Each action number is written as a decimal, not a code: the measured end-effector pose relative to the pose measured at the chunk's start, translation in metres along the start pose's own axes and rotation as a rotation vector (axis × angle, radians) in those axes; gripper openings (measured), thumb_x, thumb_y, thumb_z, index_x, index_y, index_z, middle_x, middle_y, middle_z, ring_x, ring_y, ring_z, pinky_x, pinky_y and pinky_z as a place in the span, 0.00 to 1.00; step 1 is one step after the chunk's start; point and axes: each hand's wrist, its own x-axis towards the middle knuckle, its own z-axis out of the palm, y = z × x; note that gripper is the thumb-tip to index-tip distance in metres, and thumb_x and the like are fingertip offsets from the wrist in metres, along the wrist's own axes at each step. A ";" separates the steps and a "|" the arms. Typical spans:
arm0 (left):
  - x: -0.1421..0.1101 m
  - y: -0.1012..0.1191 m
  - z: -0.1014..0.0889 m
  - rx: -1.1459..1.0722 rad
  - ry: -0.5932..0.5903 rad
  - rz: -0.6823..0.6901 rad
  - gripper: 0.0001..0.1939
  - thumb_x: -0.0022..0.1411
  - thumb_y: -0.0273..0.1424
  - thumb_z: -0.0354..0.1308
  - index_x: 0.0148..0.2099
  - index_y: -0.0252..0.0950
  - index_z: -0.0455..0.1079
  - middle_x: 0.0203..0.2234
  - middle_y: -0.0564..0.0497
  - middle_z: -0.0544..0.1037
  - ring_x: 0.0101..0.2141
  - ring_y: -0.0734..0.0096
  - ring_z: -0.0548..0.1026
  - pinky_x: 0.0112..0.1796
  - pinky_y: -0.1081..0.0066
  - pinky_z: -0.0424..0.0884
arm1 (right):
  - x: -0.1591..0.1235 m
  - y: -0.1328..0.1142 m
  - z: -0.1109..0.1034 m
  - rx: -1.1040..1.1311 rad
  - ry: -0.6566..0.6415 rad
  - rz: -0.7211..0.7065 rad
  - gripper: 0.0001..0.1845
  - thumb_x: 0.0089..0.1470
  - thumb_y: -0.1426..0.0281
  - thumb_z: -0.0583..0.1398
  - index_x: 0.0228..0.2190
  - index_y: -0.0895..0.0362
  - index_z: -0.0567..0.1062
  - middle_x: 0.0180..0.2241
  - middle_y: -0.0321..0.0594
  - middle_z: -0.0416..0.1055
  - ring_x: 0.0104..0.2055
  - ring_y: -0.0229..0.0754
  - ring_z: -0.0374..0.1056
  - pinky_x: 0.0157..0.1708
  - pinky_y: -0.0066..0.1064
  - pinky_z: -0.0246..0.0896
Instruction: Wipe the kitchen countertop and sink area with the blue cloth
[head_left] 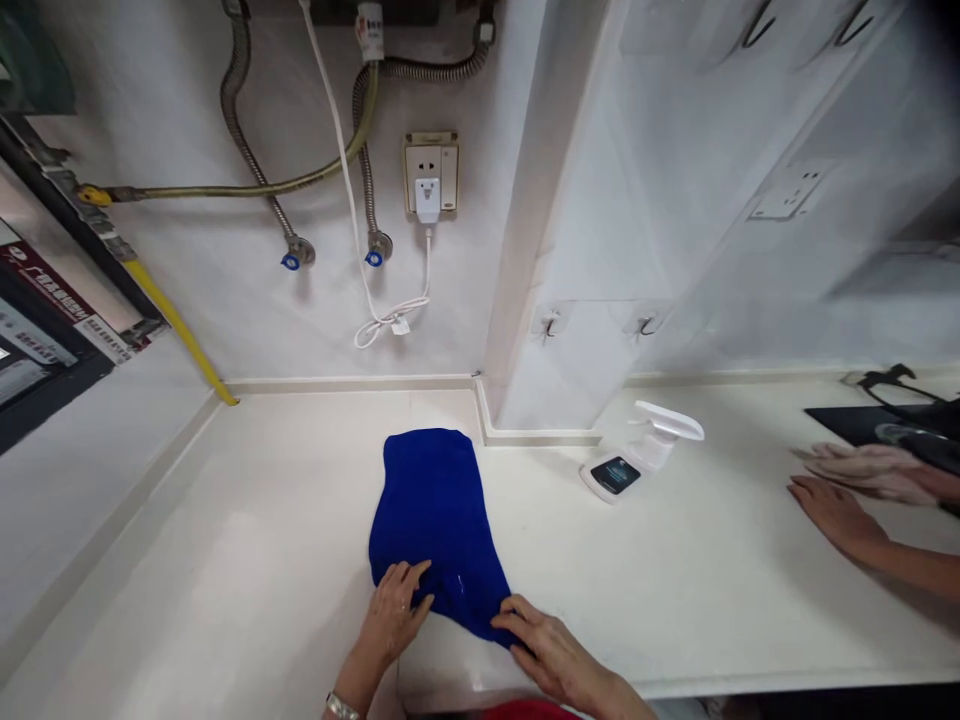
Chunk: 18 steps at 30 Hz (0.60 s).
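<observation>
Cloth (pixel 431 505) of deep blue lies spread on the white table (pixel 262 540), its far end just short of the table's back edge and its near end close to the front edge. The left hand (pixel 397 612) rests on the cloth's near left part, thumb and forefinger slightly apart; whether it pinches the fabric, I cannot tell. The right hand (pixel 553 648) has its fingers bent around the cloth's near right corner, holding it. A silver wristband (pixel 343 707) circles the left wrist.

Near the back edge, to the right of the cloth, is a white trigger spray bottle (pixel 637 455) with a black label; whether it stands or lies is unclear. Towards the table's right end, another person's bare hand (pixel 836 515) is flat on the surface, beside a second hand that appears covered in something pale. Above the back edge, a white plug (pixel 427 200) sits in a wall socket (pixel 449 175).
</observation>
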 end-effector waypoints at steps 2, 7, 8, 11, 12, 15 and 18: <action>-0.002 0.005 -0.009 -0.024 -0.085 -0.049 0.10 0.60 0.27 0.58 0.45 0.38 0.72 0.35 0.47 0.75 0.38 0.62 0.75 0.45 0.54 0.76 | -0.002 0.005 0.005 0.033 0.044 0.025 0.31 0.52 0.78 0.52 0.58 0.52 0.63 0.54 0.46 0.67 0.52 0.42 0.68 0.54 0.35 0.66; -0.020 0.015 -0.033 -0.169 -0.183 -0.071 0.12 0.55 0.19 0.52 0.39 0.39 0.66 0.38 0.50 0.74 0.40 0.65 0.73 0.44 0.64 0.71 | 0.005 -0.005 -0.013 0.036 0.077 0.071 0.20 0.51 0.78 0.52 0.44 0.52 0.73 0.42 0.41 0.70 0.44 0.42 0.69 0.46 0.36 0.67; -0.025 0.014 -0.038 -0.212 -0.196 -0.084 0.12 0.55 0.19 0.51 0.39 0.40 0.65 0.38 0.51 0.74 0.40 0.66 0.73 0.43 0.65 0.69 | 0.006 -0.011 -0.022 0.063 0.079 0.073 0.19 0.52 0.78 0.52 0.42 0.52 0.74 0.41 0.40 0.70 0.42 0.41 0.69 0.44 0.34 0.66; -0.040 0.013 -0.054 -0.310 -0.214 -0.175 0.07 0.57 0.24 0.52 0.39 0.40 0.64 0.36 0.51 0.74 0.38 0.67 0.71 0.42 0.67 0.66 | 0.006 -0.033 -0.050 0.154 0.041 0.084 0.14 0.54 0.75 0.55 0.39 0.51 0.76 0.38 0.38 0.71 0.39 0.39 0.69 0.40 0.32 0.64; -0.044 0.014 -0.058 -0.331 -0.226 -0.215 0.05 0.58 0.26 0.52 0.38 0.40 0.63 0.35 0.52 0.74 0.37 0.68 0.70 0.42 0.67 0.65 | 0.005 -0.039 -0.057 0.175 0.012 0.083 0.12 0.54 0.74 0.56 0.37 0.51 0.76 0.38 0.37 0.71 0.39 0.39 0.69 0.40 0.32 0.63; -0.055 0.021 -0.063 -0.369 -0.310 -0.332 0.05 0.53 0.26 0.53 0.34 0.39 0.60 0.29 0.55 0.69 0.33 0.70 0.66 0.37 0.69 0.60 | -0.001 -0.047 -0.068 0.196 -0.077 0.058 0.09 0.54 0.72 0.57 0.36 0.51 0.77 0.38 0.37 0.73 0.39 0.40 0.69 0.42 0.33 0.63; -0.064 0.026 -0.055 -0.468 -0.412 -0.392 0.08 0.49 0.25 0.52 0.31 0.39 0.56 0.24 0.58 0.61 0.29 0.73 0.59 0.32 0.69 0.53 | -0.008 -0.041 -0.069 0.192 -0.123 0.033 0.10 0.53 0.71 0.57 0.36 0.50 0.77 0.40 0.38 0.74 0.42 0.41 0.69 0.45 0.34 0.64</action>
